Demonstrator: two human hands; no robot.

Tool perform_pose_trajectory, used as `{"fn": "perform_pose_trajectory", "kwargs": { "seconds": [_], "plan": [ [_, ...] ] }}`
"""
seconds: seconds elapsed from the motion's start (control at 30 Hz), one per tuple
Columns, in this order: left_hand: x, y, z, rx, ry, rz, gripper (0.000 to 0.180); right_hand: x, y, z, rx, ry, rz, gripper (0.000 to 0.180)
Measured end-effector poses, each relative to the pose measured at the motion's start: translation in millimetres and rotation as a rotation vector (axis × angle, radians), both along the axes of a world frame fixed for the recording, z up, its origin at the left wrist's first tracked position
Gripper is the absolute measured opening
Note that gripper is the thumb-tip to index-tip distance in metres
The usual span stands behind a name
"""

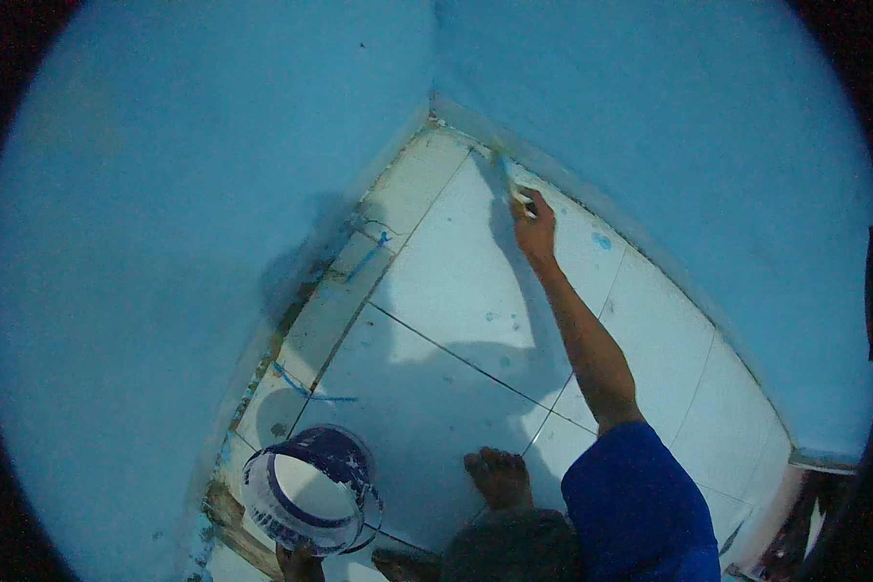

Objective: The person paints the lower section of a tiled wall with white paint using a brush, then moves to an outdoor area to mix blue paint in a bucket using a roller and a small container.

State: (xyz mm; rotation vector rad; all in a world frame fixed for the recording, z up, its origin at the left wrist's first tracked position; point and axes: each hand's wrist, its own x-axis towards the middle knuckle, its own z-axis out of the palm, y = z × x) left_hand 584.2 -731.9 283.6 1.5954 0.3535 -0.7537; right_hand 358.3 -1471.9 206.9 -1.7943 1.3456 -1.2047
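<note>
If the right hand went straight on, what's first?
Likely the base of the right-hand blue wall, met by the brush in the right hand; depth leaves contact now unclear.

No lettering, numbers or signs can be read.

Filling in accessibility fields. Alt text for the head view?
A person's right hand holds a brush at the foot of a blue wall, near the corner. The left hand is at a dark, white-smeared bucket, lower left, and a bare foot shows on pale floor tiles.
</note>
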Motion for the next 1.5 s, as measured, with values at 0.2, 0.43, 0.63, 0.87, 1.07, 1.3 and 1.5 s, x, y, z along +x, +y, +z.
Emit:
{"fn": "perform_pose_trajectory", "kwargs": {
  "seconds": [0.2,0.43,0.63,0.87,1.07,1.3,1.5],
  "plan": [
    [10,-15,-3,0.051,0.002,-0.062,0.049,51,-45,14,-0.084,0.057,-0.024,0.031],
    [13,-16,1,0.102,-0.023,-0.088,0.049,-37,-34,8,0.126,0.074,-0.096,0.034],
    [14,-21,3,0.113,-0.043,-0.125,0.049,-189,21,19,0.206,-0.065,-0.122,0.038],
    [18,-30,1,0.114,-0.059,-0.164,0.049,-323,99,45,0.277,0.081,-0.391,0.03],
    [21,-36,5,0.143,-0.074,-0.192,0.049,-278,94,28,0.172,-0.007,-0.19,0.03],
    [23,-59,6,0.177,-0.088,-0.231,0.049,-185,38,21,0.131,0.041,-0.027,0.025],
    [21,-81,3,0.198,-0.085,-0.267,0.048,-301,47,25,0.199,0.115,-0.174,0.027]
  ]
}}
